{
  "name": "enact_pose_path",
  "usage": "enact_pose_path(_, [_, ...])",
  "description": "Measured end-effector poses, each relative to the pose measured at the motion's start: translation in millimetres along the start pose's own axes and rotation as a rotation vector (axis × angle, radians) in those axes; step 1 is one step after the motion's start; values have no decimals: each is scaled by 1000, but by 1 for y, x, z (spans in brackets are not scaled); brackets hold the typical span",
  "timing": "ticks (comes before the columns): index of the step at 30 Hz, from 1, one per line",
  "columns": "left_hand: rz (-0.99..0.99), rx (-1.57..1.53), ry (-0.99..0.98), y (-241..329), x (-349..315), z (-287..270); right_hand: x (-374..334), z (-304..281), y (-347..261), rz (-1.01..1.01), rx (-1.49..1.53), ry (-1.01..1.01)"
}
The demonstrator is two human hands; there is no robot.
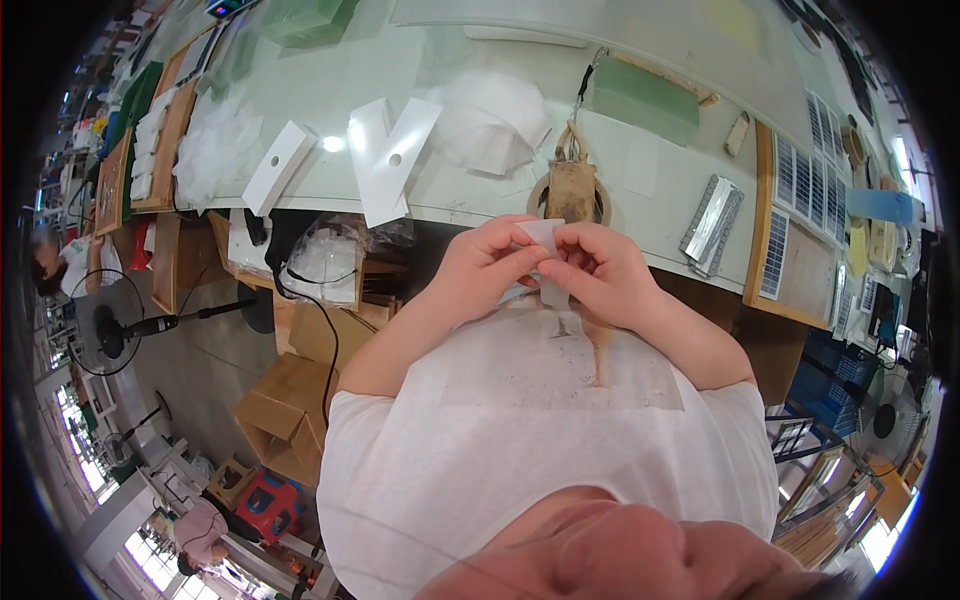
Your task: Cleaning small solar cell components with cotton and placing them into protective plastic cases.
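Observation:
Close to the table's front edge, my left hand and my right hand meet, fingertips nearly touching. Between them they pinch a small thin whitish sheet, with a pale strip hanging below the fingers. Whether it is paper or film I cannot tell. Just beyond the hands stands a worn tan block-shaped tool with round edges at its sides and a dark cord.
On the pale table lie flat white pieces with holes, a crumpled white heap, a green block, a silver-wrapped bundle and a wooden tray with dark-celled panels. Cardboard boxes and a fan stand at left.

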State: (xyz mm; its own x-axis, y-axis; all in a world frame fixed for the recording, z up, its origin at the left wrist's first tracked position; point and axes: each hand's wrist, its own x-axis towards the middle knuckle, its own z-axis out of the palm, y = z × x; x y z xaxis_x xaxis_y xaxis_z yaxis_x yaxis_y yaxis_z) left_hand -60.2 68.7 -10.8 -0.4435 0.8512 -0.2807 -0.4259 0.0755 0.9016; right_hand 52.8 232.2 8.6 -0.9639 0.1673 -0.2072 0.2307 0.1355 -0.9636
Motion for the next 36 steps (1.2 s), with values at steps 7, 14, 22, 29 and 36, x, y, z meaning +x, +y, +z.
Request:
enact_pose_path(7, [249,358,109,16,9,-15,-4,-15,17,63,151,366])
enact_pose_path(14, [540,1217,687,49,60,-62,0,-55,25,28,676,482])
enact_pose_path(22, [-57,69,68,43,50,3,-2,-48,5,200,845,140])
enact_pose_path(29, [-105,159,78,25,68,-10,6,-41,8,423,890,15])
enact_pose_path(36, [-241,-279,-1,25,55,-7,4,-41,17,482,977,10])
